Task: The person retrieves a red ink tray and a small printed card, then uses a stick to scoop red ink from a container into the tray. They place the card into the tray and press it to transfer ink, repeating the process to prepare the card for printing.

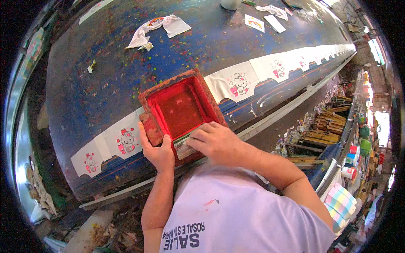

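Note:
A screen-printing frame [213, 101] with red-stained sides and a red mesh lies over the row of white fabric pieces, hiding the piece beneath. My left hand [159, 154] grips its near left corner, the thumb on the near side and the fingers stretched along the left side. Closed around a squeegee [184, 149], my right hand [220, 145] is at the frame's near inner edge. The squeegee's pale end shows beside my fingers; the rest is hidden. Printed fabric pieces [228, 76] with red and black cat figures run on both sides of the frame.
The long, paint-spotted table [105, 84] has a raised rail [270, 120] along its near edge. A crumpled white cloth [162, 29], small printed sheets [255, 23] and a grey container [230, 4] lie farther back. Wooden frames [322, 130] and paint tubs [349, 173] stand at right.

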`<state>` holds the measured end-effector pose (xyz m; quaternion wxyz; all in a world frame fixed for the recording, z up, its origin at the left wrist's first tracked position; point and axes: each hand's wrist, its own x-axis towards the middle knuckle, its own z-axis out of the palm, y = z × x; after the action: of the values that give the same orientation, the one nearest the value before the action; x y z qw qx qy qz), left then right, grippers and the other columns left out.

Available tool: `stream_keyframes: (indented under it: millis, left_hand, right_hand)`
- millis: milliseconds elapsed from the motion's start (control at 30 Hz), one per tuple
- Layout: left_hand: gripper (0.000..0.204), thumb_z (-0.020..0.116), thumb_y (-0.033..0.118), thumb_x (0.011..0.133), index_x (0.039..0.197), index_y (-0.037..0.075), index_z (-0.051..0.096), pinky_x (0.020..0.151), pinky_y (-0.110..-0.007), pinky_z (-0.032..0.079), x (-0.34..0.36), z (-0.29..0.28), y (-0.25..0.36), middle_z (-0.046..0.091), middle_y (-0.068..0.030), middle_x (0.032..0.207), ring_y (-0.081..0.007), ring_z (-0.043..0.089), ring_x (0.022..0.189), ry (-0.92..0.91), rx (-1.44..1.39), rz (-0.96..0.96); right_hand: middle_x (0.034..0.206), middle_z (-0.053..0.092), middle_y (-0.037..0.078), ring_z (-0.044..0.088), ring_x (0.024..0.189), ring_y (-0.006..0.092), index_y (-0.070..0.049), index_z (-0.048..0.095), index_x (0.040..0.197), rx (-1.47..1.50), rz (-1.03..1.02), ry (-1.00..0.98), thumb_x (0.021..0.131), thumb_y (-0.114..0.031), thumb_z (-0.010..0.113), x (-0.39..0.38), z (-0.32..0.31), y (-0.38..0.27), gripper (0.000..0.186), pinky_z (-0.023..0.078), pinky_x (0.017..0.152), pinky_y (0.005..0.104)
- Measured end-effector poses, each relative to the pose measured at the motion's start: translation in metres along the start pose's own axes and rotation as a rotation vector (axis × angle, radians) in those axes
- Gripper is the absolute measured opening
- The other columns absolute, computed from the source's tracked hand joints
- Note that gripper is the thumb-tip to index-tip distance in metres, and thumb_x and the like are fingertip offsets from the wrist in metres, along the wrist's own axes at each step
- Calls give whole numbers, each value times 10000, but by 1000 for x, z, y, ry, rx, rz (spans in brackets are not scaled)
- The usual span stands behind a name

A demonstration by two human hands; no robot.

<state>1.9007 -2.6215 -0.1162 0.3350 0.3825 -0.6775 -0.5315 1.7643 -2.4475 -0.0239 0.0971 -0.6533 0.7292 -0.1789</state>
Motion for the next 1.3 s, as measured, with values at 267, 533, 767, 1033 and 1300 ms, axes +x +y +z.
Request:
stream_keyframes:
  millis: [267, 533, 767, 1033, 1300]
  left_hand:
    - [740, 670, -6, 1033, 1717, -22, 388, 1231, -392, 460, 2, -6, -4, 560, -186, 1631, -253, 600, 1419, -21, -164, -67]
    - [689, 671, -24, 1027, 1676, -53, 442, 1252, -410, 446, 3, -8, 1, 540, -218, 1653, -263, 572, 1468, -13, -45, -5]
    - [704, 669, -66, 1017, 1677, -65, 426, 1248, -403, 452, 4, -6, -2, 540, -206, 1650, -256, 573, 1465, -21, -158, -44]
    - [701, 688, -43, 1029, 1675, -79, 418, 1251, -404, 455, 3, -8, -4, 528, -215, 1663, -264, 565, 1480, -28, -41, 18]
    - [715, 710, -2, 1038, 1684, -72, 411, 1239, -399, 460, 3, -9, -6, 524, -216, 1662, -269, 575, 1464, -40, -99, -18]
  right_hand:
    - [1231, 706, 90, 687, 1178, 302, -115, 747, 1285, -8, 47, 45, 917, -160, 680, -16, 5, -7, 377, 563, 1011, 465]
    - [1280, 710, 97, 693, 1200, 320, -101, 762, 1278, -67, 33, 186, 846, -68, 710, 22, 22, 26, 437, 560, 1048, 483]
    - [1210, 762, 134, 712, 1185, 346, -76, 774, 1247, -42, 21, 200, 836, 4, 698, 96, 2, 76, 425, 561, 1053, 465]
    - [1158, 746, 128, 693, 1153, 361, -91, 785, 1192, -45, 34, 118, 840, 8, 701, 98, 4, 76, 375, 544, 1044, 480]
    - [1104, 705, 86, 675, 1088, 324, -122, 778, 1171, -53, 24, 119, 853, -83, 732, 30, 15, 23, 324, 535, 940, 468]
